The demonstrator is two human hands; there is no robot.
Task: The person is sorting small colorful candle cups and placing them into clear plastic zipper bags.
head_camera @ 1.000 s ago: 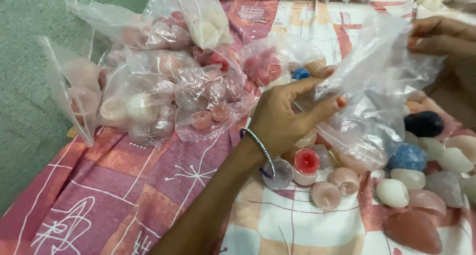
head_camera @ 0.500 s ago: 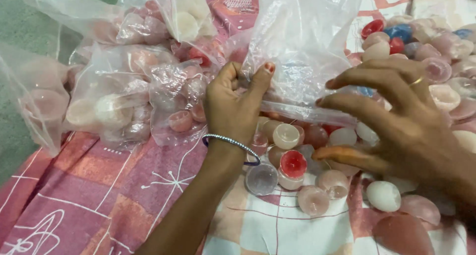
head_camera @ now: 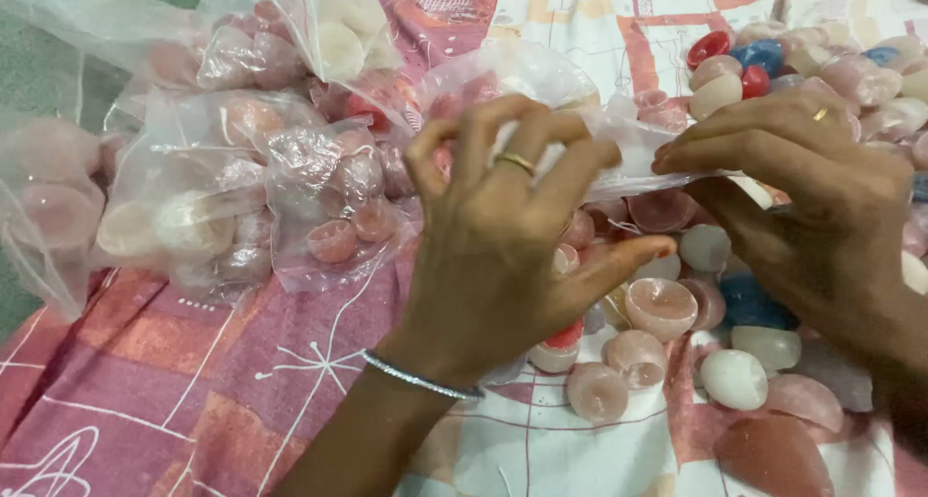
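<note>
My left hand [head_camera: 503,255], with a ring and a thin bracelet, pinches the left end of a clear plastic bag [head_camera: 541,81] at the centre. My right hand [head_camera: 812,197] pinches the same bag's right end, so its mouth is stretched flat between both hands. The bag holds a few pinkish pieces, seen dimly through the film. Under my hands lies a loose heap of small stone bowls [head_camera: 662,308] and rounded stones [head_camera: 735,379], pink, white, red and blue.
Several filled clear bags of pink and white stones [head_camera: 242,188] are piled at the left on a pink and white patterned cloth [head_camera: 164,400]. More loose stones [head_camera: 831,67] lie at the upper right. Green floor [head_camera: 39,62] shows at the far left.
Both hands have drawn the bag down and flattened its open end between them. My right hand has shifted from over the stones to the bag's right end.
</note>
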